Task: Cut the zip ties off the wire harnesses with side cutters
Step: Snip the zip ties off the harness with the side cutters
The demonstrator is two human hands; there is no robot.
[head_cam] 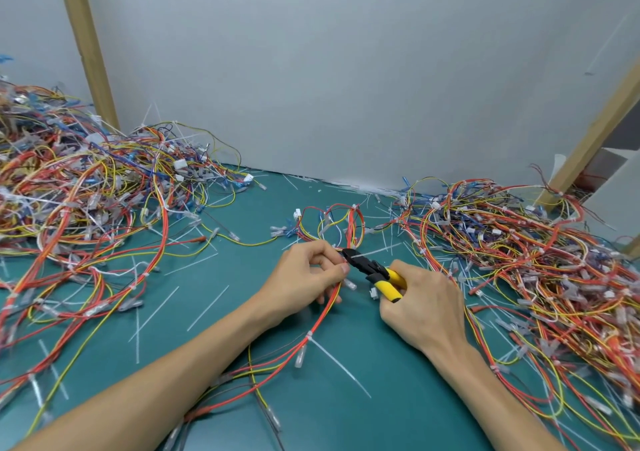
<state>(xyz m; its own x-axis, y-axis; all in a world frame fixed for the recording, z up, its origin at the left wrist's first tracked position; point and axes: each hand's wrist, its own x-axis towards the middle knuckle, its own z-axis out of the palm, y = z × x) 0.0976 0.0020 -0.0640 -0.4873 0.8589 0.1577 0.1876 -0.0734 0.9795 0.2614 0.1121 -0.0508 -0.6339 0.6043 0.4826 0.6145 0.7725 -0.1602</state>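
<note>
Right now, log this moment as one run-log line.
left hand: pinches wire harness | right hand: grips side cutters | cutter tip: at harness beside left hand | table: loose zip ties scattered

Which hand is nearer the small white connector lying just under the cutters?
Right. The right hand, gripping the cutters, sits right beside the connector; the left hand pinches the harness farther to its left.
</note>
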